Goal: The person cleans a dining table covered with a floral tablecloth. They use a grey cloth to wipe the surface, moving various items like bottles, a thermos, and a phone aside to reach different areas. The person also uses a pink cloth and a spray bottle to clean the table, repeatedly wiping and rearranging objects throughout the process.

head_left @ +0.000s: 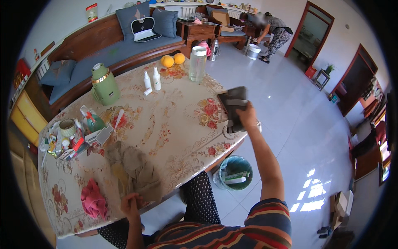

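The largest item in my view is the table [178, 103], fitted with a flower-printed cover and carrying most of the items listed here. Beyond its far left side stands the sofa [99, 56], dark wood with blue cushions. At the back of the room a person [277, 35] bends over a pail [253, 51]. The bin [217, 178], lined and holding a green-and-white box [237, 177], stands on the floor just beside the table's near right edge. The grey cloth [137, 170] lies crumpled on the near left part of the table; my left hand [132, 205] is at its near edge, fingers drawn together and pinching it. The dark cloth [235, 103], folded, is at the table's right edge; my right hand [247, 115] grips it from the right, arm extended. I cannot tell whether this cloth rests on the cover or is held just above it. The green flask [107, 89] stands upright toward the sofa side, and the clear jar [197, 68] with a white lid stands upright near the far edge. The pink cloth [94, 199] lies bunched to the left of the grey cloth. Two oranges [167, 61] sit side by side near the jar. Two white bottles [156, 79] stand upright between flask and jar, with a small white cap [148, 91] in front.
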{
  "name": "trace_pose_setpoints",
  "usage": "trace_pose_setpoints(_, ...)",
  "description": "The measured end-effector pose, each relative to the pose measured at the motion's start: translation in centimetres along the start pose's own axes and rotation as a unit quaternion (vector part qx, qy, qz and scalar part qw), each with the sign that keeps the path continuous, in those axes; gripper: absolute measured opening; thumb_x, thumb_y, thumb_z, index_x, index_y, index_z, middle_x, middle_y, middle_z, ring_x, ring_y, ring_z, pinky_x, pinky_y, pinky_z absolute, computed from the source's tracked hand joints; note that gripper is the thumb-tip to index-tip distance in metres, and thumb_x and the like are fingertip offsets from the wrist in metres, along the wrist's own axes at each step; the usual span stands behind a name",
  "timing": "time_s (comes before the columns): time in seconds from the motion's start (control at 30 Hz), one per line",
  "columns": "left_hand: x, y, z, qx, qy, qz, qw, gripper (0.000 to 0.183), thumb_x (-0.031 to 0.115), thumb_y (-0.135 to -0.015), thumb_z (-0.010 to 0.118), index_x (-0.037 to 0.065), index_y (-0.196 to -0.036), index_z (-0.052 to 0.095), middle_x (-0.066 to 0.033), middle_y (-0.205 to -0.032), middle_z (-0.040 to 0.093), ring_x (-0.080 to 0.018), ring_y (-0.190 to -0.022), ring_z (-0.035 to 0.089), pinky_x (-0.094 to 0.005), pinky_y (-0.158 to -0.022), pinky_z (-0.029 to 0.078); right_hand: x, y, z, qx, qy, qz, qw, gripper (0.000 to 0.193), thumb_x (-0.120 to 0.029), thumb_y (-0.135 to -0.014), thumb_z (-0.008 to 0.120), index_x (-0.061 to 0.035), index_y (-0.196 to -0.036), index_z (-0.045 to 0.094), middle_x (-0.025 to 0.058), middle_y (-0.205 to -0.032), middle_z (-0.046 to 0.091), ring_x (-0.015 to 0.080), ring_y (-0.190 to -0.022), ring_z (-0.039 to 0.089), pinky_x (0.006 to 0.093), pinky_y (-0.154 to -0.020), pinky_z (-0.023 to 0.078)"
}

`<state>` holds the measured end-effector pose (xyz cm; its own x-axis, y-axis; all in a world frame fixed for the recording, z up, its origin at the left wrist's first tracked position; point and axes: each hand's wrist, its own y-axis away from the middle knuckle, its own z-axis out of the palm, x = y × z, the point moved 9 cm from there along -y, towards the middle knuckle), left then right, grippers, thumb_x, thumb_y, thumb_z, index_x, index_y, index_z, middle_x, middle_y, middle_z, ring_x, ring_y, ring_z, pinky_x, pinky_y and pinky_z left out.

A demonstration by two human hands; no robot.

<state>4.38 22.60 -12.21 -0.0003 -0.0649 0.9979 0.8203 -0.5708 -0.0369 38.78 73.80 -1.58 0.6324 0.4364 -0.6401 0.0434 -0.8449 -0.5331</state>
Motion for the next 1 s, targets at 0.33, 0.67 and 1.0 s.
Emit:
trace_pose_setpoints(0.33,-1.1,-0.2,-0.1,-0.051,0.042,-0.006,0.998,0.014,0.001,-0.093,0.046,0.003,-0.097,0.059,-0.0079,-0.089,0.063,-0.0116,-0.072,0.061,-0.0218,-0.060,0.049,20.6,1.4,2.4,-0.012,-0.059,0.337,0.939,0.041,-0.032,-0.084,0.059,0.0046,-0.103,0.061,0.0164,-0.090,0.064,0.0308,-0.081,0.063,0.0434,-0.061,0.052)
trace_pose_setpoints(0.67,-0.8,-0.1,1.8,-0.111,0.087,-0.020,0.990,0.018,-0.002,-0.092,0.045,0.001,-0.105,0.058,-0.0085,-0.094,0.061,-0.0140,-0.080,0.060,-0.0275,-0.070,0.054,-9.5,5.5,4.4,-0.217,0.236,-0.190,0.928,0.029,-0.024,-0.086,0.054,-0.0067,-0.108,0.061,0.0131,-0.090,0.066,0.0338,-0.080,0.065,0.0439,-0.070,0.052)
trace_pose_setpoints(1.0,10.0,1.8,-6.5,0.102,-0.308,0.367,0.872,0.023,-0.010,-0.077,0.057,0.003,-0.096,0.061,-0.0124,-0.095,0.064,-0.0239,-0.085,0.063,-0.0322,-0.073,0.049,-38.6,36.4,18.8,-0.342,-0.045,-0.415,0.842,0.061,-0.035,-0.085,0.058,-0.0022,-0.133,0.041,0.0181,-0.139,0.040,0.0409,-0.131,0.030,0.0548,-0.106,0.021)
